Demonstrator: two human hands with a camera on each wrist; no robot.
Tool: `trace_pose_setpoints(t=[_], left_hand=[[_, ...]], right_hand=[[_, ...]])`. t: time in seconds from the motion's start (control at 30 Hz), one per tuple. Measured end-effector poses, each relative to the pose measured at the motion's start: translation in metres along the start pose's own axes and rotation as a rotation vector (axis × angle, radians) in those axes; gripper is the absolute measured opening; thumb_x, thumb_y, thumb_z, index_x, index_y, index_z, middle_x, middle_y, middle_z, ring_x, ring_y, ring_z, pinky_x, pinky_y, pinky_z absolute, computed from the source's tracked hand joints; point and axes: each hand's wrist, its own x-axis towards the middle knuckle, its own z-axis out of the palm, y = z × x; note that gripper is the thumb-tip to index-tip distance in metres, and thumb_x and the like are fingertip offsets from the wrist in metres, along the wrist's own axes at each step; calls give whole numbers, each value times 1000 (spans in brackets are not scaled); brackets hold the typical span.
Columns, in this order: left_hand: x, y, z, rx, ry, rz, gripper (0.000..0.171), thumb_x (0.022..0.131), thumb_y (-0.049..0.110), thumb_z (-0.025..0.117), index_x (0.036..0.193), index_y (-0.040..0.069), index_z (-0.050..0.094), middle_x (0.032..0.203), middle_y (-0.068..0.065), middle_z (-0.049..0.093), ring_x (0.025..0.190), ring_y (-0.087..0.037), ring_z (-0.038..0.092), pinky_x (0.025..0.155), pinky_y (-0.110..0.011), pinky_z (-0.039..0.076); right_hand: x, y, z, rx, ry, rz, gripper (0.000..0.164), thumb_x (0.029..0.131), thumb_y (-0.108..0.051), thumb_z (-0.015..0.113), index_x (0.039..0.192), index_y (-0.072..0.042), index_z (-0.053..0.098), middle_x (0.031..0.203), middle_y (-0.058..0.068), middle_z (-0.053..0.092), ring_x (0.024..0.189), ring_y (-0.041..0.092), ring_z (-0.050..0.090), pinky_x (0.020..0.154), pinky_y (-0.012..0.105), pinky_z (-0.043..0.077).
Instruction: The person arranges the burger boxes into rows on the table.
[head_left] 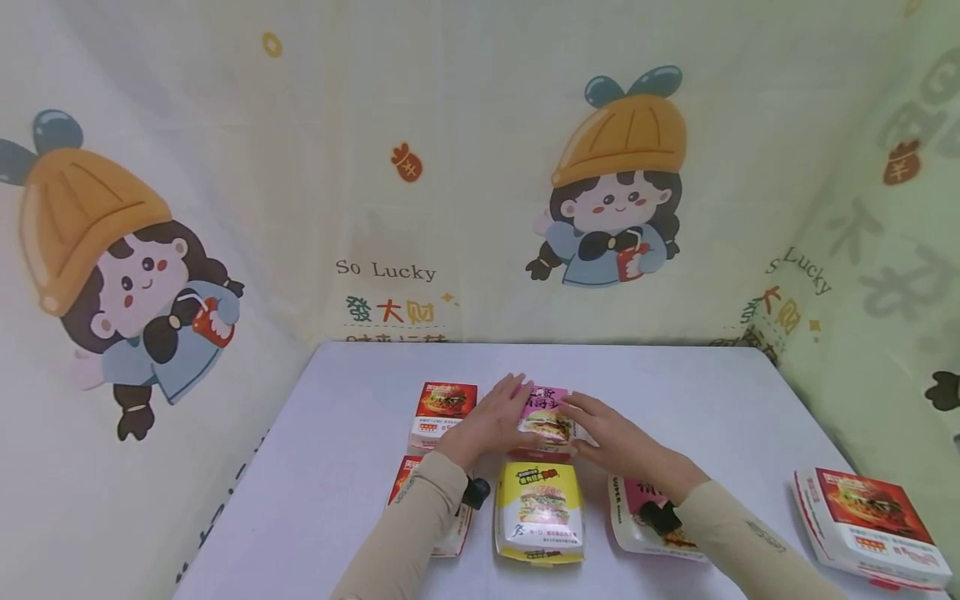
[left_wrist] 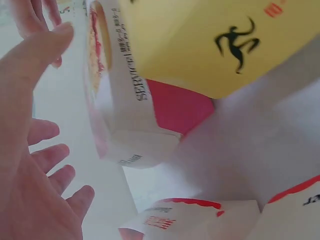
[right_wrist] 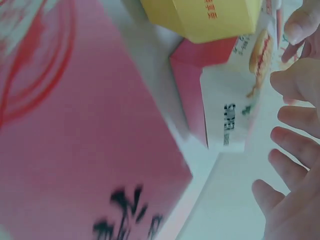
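A pink burger box (head_left: 547,421) lies on the white table between both hands, behind a yellow burger box (head_left: 540,512). My left hand (head_left: 491,422) is at its left side, fingers extended and overlapping its edge in the head view. On the other side, my right hand (head_left: 618,433) has its fingers spread towards the box's right edge. In the left wrist view the loosely bent fingers (left_wrist: 60,155) hang by the box's white side (left_wrist: 132,115), with a gap showing. The right wrist view likewise shows parted fingers (right_wrist: 295,140) beside the box (right_wrist: 230,105).
Left of the hands lie two red-and-white burger boxes (head_left: 446,408), the nearer one partly behind the left sleeve. A pink-and-white box (head_left: 637,521) sits under the right forearm. Another red-and-white box (head_left: 870,525) is at the table's right edge. A printed cloth hangs behind.
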Motion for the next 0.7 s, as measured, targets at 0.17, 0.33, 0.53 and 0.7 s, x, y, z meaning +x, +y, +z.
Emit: trace_pose_setpoints(t=[0.17, 0.33, 0.53, 0.7], left_hand=[[1, 6, -3, -19, 19, 14, 95, 87, 62, 64, 160, 23, 17, 168, 2, 12, 156, -22, 6, 124, -47, 25], [2, 13, -6, -1, 28, 41, 91, 90, 64, 56, 160, 23, 16, 168, 2, 11, 156, -23, 7, 124, -47, 24], [2, 21, -5, 1, 35, 79, 87, 93, 64, 51, 160, 22, 16, 168, 1, 11, 156, -22, 7, 124, -46, 23], [-1, 27, -5, -30, 41, 106, 85, 94, 61, 51, 160, 23, 15, 169, 2, 9, 156, -21, 5, 124, -47, 23]], right_hand=[[-11, 8, -8, -41, 99, -34, 60, 90, -21, 73, 144, -5, 49, 154, 17, 42, 143, 41, 37, 109, 58, 41], [-21, 17, -16, -72, 204, -84, 59, 88, -17, 75, 140, -1, 52, 149, 20, 46, 141, 43, 38, 109, 60, 41], [-34, 25, -23, -45, 205, -25, 58, 89, -18, 73, 141, -1, 51, 151, 19, 44, 144, 44, 32, 111, 63, 36], [-46, 29, -27, -37, 214, 13, 58, 88, -17, 73, 140, -1, 52, 151, 19, 43, 143, 45, 31, 110, 66, 35]])
